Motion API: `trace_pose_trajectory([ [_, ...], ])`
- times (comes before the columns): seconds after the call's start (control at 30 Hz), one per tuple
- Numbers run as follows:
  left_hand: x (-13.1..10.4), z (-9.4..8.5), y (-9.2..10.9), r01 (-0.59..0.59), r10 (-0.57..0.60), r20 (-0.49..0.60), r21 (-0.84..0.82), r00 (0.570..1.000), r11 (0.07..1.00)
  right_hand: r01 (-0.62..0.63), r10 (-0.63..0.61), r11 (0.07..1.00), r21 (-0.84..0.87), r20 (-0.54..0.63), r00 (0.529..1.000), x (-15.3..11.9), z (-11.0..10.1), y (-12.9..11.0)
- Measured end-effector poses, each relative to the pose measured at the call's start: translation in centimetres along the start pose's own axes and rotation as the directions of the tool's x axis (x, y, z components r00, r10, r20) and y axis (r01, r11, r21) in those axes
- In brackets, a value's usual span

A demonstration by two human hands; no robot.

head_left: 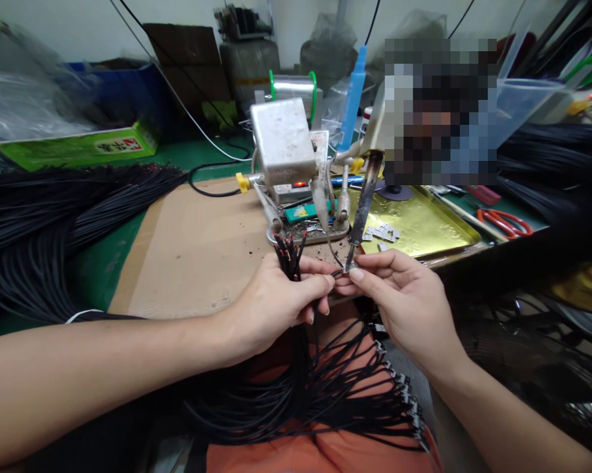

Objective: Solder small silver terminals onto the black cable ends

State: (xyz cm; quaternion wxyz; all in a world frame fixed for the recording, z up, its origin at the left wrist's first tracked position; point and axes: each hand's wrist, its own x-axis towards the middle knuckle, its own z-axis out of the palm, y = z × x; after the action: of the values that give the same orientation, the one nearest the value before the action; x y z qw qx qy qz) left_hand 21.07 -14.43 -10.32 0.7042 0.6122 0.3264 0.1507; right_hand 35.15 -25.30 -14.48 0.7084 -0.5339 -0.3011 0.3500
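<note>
My left hand (288,289) is closed around a bundle of black cables (288,256) whose stripped, reddish ends stick up above the thumb. Between its thumb and forefinger one cable end points right. My right hand (399,286) pinches a small metal connector (349,267) against that cable's end. The tip of a soldering iron (362,210), fixed on a stand with its point down, meets the connector. A thin solder wire (333,248) comes down to the same spot from a feeder nozzle (320,205). Cables with metal connectors (409,394) lie across my lap.
A grey metal solder feeder (283,138) carries a solder spool (294,89) behind my hands. To the right, a gold tray (424,223) holds loose connectors (384,232). Orange-handled scissors (505,223) lie beyond it. Black cables (79,217) are heaped at left beside a cardboard sheet (192,249).
</note>
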Motion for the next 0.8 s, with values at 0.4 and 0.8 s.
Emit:
trace_pose_trajectory([
  [0.4, -0.21, 0.02, 0.00, -0.010, 0.009, 0.041, 0.015, 0.999, 1.000, 0.022, -0.022, 0.999, -0.034, 0.000, 1.000, -0.25, -0.11, 0.27],
  [0.8, -0.41, 0.13, 0.04, -0.023, 0.020, 0.071, 0.050, 0.997, 0.998, 0.044, -0.045, 0.998, -0.033, -0.049, 0.998, -0.62, 0.17, 0.36],
])
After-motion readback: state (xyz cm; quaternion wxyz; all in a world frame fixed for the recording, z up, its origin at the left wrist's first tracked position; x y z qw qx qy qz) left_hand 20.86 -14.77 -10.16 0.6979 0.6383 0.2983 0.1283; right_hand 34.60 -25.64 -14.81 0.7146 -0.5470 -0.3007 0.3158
